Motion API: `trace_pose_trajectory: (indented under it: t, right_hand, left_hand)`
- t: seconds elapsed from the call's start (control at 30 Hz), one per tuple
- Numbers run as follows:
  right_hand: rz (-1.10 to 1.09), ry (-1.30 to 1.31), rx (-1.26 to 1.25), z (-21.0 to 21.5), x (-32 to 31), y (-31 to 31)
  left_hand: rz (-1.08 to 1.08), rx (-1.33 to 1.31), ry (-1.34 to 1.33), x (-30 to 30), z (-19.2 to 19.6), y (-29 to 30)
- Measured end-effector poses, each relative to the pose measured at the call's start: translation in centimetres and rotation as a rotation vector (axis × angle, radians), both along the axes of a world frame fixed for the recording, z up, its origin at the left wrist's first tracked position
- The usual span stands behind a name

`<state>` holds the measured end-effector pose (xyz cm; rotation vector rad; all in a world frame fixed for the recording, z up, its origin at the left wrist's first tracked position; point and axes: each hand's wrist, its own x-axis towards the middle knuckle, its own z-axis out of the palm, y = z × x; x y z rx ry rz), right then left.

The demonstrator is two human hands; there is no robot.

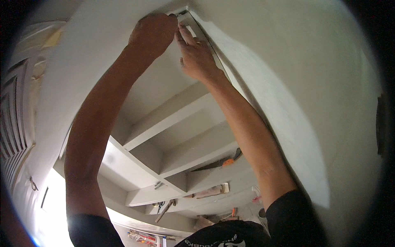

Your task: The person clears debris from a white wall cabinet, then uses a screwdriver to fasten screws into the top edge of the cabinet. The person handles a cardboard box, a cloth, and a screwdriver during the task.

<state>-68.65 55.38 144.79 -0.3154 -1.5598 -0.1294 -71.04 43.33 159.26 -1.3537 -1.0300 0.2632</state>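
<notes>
Both my arms reach up to the upper corner of a pale cabinet with open shelves. My left hand is closed at the corner, with its thumb and fingers pressed together. Whatever it holds is too small and too hidden to name. Beside it, my right hand has its fingers stretched upward. Its fingertips rest against the cabinet's pale top edge strip, close to the right-hand wall.
On the lower shelves lie a hammer, a saw with an orange part on its handle and a wooden piece. A louvred door stands at the left. A loose wire sticks out of the wall below it.
</notes>
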Motion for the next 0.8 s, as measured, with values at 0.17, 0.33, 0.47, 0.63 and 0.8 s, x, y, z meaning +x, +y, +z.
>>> trace_pose_trajectory:
  t: [0.17, 0.33, 0.47, 0.63, 0.8]
  right_hand:
    - [0.001, -0.057, -0.038, 0.2, 0.5, -1.0]
    - [-0.017, -0.138, -0.026, 0.5, 1.0, 0.2]
    - [-0.052, -0.174, -0.087, 0.4, 0.8, -0.5]
    - [-0.030, -0.154, -0.066, 0.4, 1.0, -0.3]
    - [0.012, -0.194, -0.107, 0.6, 1.3, -0.7]
  left_hand:
    - [0.153, 0.021, -0.070, -0.9, 0.1, 0.4]
    - [0.188, 0.048, -0.097, -0.6, -0.6, 0.0]
    - [0.161, 0.019, -0.104, -1.4, -0.7, -1.1]
    - [0.139, 0.013, -0.129, -1.5, -0.7, -1.1]
    - [0.194, 0.023, -0.078, -0.3, -0.4, -0.9]
